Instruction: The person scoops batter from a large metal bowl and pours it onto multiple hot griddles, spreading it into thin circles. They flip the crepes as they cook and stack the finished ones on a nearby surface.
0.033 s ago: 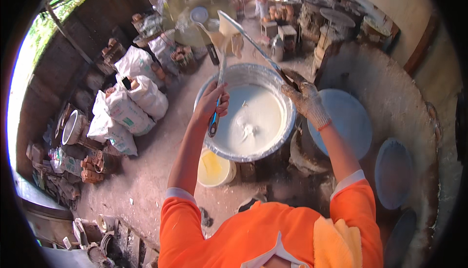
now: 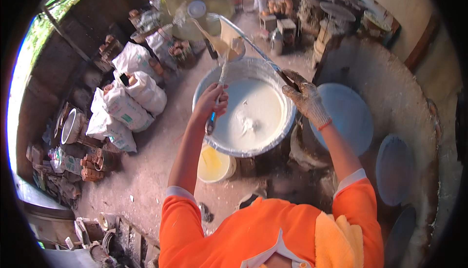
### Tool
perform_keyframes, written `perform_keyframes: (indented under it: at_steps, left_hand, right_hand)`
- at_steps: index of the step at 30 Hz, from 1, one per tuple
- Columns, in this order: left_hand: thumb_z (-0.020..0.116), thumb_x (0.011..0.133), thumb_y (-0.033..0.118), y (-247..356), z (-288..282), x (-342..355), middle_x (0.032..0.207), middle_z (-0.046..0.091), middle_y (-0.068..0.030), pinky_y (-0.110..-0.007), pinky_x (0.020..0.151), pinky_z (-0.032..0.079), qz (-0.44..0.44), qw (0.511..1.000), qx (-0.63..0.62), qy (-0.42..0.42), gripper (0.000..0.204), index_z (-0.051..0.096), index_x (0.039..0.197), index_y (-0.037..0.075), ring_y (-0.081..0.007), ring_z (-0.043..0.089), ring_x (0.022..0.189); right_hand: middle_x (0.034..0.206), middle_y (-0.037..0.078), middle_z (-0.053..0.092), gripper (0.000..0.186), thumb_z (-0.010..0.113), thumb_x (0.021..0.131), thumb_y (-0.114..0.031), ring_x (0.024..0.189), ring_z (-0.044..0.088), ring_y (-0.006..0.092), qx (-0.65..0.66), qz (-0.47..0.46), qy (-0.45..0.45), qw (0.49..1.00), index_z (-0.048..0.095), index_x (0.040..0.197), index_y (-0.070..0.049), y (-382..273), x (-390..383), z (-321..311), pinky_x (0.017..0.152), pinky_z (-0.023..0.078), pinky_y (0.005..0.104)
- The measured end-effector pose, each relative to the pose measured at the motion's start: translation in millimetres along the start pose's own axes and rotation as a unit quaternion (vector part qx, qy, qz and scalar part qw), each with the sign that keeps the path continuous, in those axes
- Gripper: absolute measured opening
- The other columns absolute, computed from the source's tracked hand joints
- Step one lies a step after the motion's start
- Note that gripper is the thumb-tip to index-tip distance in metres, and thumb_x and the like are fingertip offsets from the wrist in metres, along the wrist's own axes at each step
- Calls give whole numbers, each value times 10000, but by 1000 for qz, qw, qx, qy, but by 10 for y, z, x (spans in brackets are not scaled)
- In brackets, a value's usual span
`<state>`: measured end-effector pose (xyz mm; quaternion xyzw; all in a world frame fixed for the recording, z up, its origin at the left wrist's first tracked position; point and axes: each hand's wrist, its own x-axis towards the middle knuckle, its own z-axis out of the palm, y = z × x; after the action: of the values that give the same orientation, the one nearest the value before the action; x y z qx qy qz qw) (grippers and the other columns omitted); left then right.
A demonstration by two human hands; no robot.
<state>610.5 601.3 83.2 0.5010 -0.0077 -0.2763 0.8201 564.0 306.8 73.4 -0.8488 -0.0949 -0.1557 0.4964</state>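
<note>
I see the left hand wrapped around a utensil, the gloved right hand gripping a stick, both over the bowl. Likely light, stiff; grasp near ends.

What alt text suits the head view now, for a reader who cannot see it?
A person's bare left hand grips a handled tool and their gloved right hand holds a long thin stick, at a wide basin of white liquid. A pale tan piece shows near both tools' far ends; white sacks stand at left.
</note>
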Motion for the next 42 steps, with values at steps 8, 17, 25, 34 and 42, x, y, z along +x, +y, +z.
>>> perform_keyframes:
  at_steps: [8,17,25,34,42]
  left_hand:
    - [335,970,167,-50,-705,-99,680,352,0,-198,334,282,-69,952,-266,-136,279,368,1112,-71,-38,312,384]
    - [348,968,166,-154,-28,259,688,393,-10,-214,331,280,-10,996,78,47,213,395,1116,19,-43,309,396]
    - [402,936,91,-445,1950,-11,617,389,42,-152,333,226,118,943,307,-58,246,399,1182,87,1,298,403]
    - [418,942,220,-2572,3075,767,605,444,-29,-249,347,305,-61,936,322,-131,244,461,1143,87,-115,405,420]
    - [439,882,106,-3081,2937,992,904,528,-179,-431,601,483,147,479,844,-190,592,196,1413,204,-336,615,734]
  right_hand:
    - [1037,161,607,335,526,878,-236,878,615,294,-52,-82,-22,995,534,1186,-106,-114,102,420,750,493,338]
    - [787,126,628,333,550,836,-214,738,622,209,89,315,-142,934,552,1147,-95,344,-872,34,690,483,330]
    - [971,56,594,398,593,822,-97,857,549,94,364,248,192,877,495,1197,-6,443,-2275,-877,745,462,218]
    - [1058,89,591,408,451,915,-132,838,580,162,354,196,364,839,405,1312,-52,1354,-3333,-1054,747,486,257]
    - [951,233,592,442,445,880,-322,839,588,384,-219,493,210,816,426,1303,-194,1378,-2959,-1468,740,476,454]
